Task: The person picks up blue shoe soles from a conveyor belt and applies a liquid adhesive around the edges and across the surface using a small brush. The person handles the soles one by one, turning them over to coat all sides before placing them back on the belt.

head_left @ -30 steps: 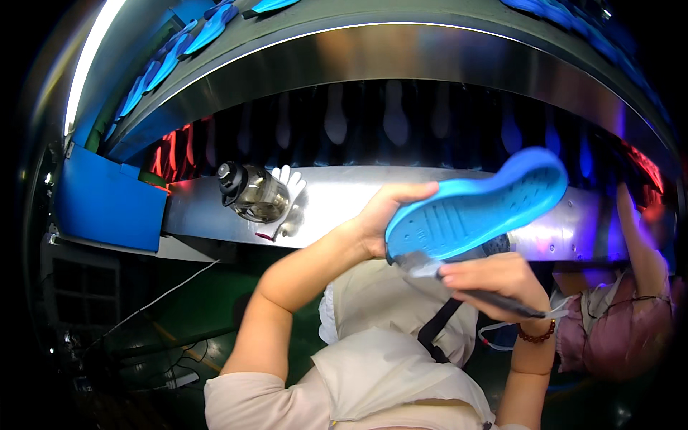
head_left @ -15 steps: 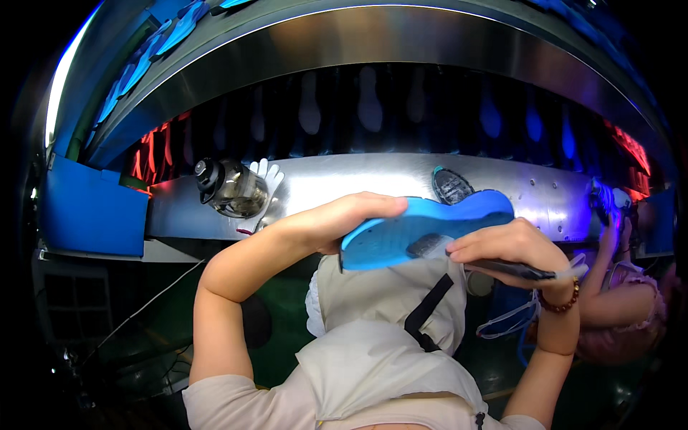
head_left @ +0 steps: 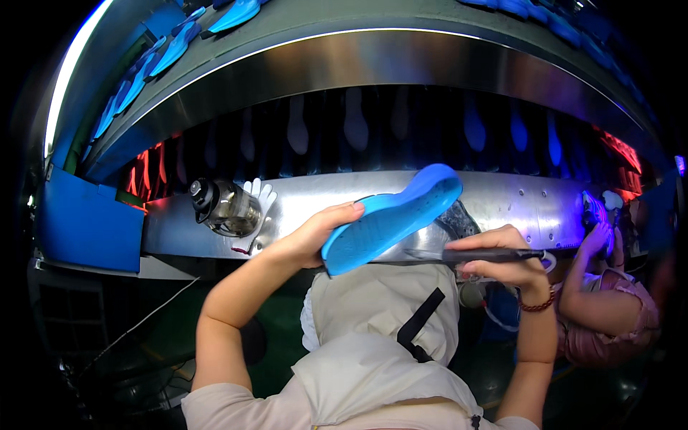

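Note:
My left hand grips the heel or toe end of a bright blue shoe sole, thumb on its rim. The sole is tilted, its hollow inner side facing me and its far end pointing up to the right. In my right hand is a brush with a long dark handle, held almost level. Its pale bristles, somewhat blurred, sit just below the sole's lower edge; whether they touch it I cannot tell. Behind the sole, partly hidden, a dark oval dish with whitish smears lies on the metal ledge.
On the metal ledge stand a clear jug with a dark lid and a white glove. Hanging sole shapes line the dark opening behind. Blue soles lie on the upper belt. A co-worker works at the right.
The sole has turned, its far end swinging up and left. The brush has come off the sole's inner face to below its edge, its handle now more level.

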### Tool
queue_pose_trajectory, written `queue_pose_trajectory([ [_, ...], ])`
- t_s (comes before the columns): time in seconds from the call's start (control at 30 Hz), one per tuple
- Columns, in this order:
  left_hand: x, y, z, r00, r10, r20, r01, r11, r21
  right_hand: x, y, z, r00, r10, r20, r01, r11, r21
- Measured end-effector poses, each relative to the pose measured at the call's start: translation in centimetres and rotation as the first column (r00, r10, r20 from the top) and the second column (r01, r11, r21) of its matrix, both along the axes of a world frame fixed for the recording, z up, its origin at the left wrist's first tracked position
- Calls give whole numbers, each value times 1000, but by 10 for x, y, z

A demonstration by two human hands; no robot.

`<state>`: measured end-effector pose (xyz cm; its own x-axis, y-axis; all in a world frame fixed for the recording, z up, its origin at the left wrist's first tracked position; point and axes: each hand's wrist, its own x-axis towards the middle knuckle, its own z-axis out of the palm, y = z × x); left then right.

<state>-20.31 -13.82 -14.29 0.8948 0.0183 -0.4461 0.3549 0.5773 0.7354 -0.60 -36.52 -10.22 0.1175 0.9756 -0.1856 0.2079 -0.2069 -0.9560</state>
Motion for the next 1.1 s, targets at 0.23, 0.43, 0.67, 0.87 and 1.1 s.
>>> queue_pose_trajectory([
  [0.23, 17, -29, -20, 974, 214, 73, -177, 923, -342, -8, 26, -40, 934, -276, -229, 319, 931, 178],
  [0.43, 24, -38, -29, 983, 174, 60, -128, 879, -458, 5, 33, -69, 561, -823, -90, 778, 487, 397],
  [0.67, 14, -14, -9, 920, 324, 221, -272, 932, -238, -36, -15, -51, 878, -232, -419, 370, 884, 286],
  [0.87, 69, 40, 127, 683, 234, 692, -195, 971, -137, -19, -28, -81, 558, -458, -692, 761, 615, 207],
  [1.1, 154, 137, 145, 376, 881, 286, -450, 443, -775, -11, -27, -93, 499, -456, -737, 808, 552, 205],
])
